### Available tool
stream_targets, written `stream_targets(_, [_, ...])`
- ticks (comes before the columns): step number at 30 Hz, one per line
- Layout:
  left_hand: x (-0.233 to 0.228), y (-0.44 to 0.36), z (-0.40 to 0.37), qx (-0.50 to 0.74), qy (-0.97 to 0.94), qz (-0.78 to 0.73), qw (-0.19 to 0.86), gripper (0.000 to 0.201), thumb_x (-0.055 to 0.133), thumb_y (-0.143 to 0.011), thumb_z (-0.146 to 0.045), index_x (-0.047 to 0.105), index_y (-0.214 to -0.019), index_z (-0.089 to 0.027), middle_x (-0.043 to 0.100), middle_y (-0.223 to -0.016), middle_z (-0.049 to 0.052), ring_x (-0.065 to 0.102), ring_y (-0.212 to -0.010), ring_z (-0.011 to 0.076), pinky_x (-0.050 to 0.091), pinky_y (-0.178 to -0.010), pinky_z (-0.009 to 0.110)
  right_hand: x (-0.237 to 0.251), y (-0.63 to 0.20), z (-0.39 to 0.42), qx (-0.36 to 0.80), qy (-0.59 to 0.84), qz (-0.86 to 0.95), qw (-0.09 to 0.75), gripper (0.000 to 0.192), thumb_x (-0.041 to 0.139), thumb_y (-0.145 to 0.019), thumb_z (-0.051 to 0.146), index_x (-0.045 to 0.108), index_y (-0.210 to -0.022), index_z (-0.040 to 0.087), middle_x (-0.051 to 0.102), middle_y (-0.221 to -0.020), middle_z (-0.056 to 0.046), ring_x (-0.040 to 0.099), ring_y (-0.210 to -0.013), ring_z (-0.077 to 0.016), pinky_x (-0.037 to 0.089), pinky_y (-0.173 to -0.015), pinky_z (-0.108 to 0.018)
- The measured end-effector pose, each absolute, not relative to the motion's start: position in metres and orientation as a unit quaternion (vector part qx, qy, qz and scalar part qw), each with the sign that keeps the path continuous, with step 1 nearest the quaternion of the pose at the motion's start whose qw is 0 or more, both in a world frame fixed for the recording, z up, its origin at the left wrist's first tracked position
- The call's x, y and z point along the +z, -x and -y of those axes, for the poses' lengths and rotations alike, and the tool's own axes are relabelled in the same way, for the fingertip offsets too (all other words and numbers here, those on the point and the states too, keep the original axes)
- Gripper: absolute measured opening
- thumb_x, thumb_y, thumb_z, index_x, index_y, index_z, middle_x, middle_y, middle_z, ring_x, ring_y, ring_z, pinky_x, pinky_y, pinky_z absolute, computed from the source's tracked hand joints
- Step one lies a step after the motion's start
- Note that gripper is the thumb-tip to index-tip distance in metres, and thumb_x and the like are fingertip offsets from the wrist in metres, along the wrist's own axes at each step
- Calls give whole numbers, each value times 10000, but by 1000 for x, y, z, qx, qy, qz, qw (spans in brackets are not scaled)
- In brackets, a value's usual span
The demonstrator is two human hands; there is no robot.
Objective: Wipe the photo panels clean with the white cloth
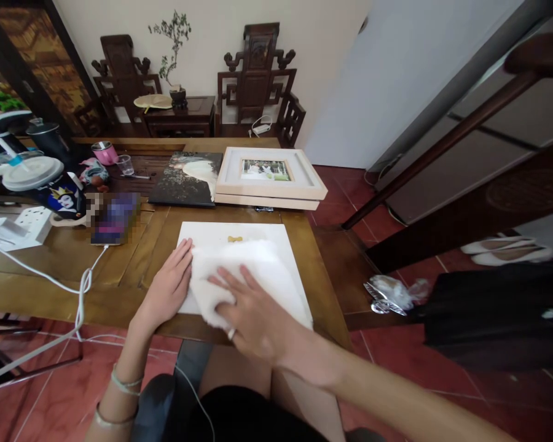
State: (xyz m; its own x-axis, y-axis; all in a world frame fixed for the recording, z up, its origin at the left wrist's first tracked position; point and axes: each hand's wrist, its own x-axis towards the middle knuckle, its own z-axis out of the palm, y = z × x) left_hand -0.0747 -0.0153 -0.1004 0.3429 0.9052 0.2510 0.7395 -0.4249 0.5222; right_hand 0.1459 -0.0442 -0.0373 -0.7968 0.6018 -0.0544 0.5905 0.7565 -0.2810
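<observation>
table (133, 258): big wooden one, everything sits on it
white board (283, 255): flat and stiff I'd guess, lies at the near edge; take it by the sides
stacked frames (270, 178): just behind the board, probably fragile
right hand (251, 310): flat and open, pressing the soft white cloth (239, 264), which looks light and floppy
left hand (168, 285): open, steadying the board's left edge
phone cable (80, 288): dangles off to the left

A home living room: carved wooden chairs (257, 73), framed photo (270, 174), tiled floor (442, 380).
</observation>
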Motion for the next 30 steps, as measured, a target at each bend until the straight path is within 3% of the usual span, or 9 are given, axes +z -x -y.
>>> stream_targets(4, [-99,72,16,255,-799,-522,156,494,300,-1011,-328,362,-1479,-186,325,-1574,93,241,-1473,214,228,-1210,466,-46,-140,-3,86,371,924,40,337,544,-858,113,652,-1177,105,449,-1472,-204,279,-1428,-364,233,-1132,-621])
stream_targets(9, [-98,72,16,260,-792,-527,161,494,297,-1012,-343,379,-1469,-176,339,-1567,96,256,-1469,216,231,-1209,471,-59,-123,-15,20,411,909,74,315,459,-921,103,656,-1167,90,398,-1482,-259,266,-1422,-407,179,-1112,-687])
stream_targets(17, [-101,74,15,285,-790,-513,176,476,307,-1009,-304,367,-1475,-224,337,-1570,86,264,-1466,199,266,-1198,485,-54,-120,75,16,320,944,77,280,481,-950,222,743,-894,140,543,-1362,-254,489,-1277,-420,372,-1045,-643])
stream_targets(24, [-101,74,15,278,-790,-517,176,481,296,-1005,-311,401,-1455,-175,344,-1565,107,269,-1465,196,255,-1205,448,-49,-144,45,102,304,946,50,210,599,-831,187,723,-994,142,414,-1493,-207,284,-1418,-378,248,-1148,-569])
stream_targets(30, [-97,70,16,300,-757,-544,202,510,302,-1007,-389,406,-1451,-160,363,-1557,101,293,-1456,202,210,-1216,441,-55,-124,-11,52,405,909,86,330,486,-899,111,639,-1182,37,381,-1483,-290,226,-1438,-395,181,-1154,-595])
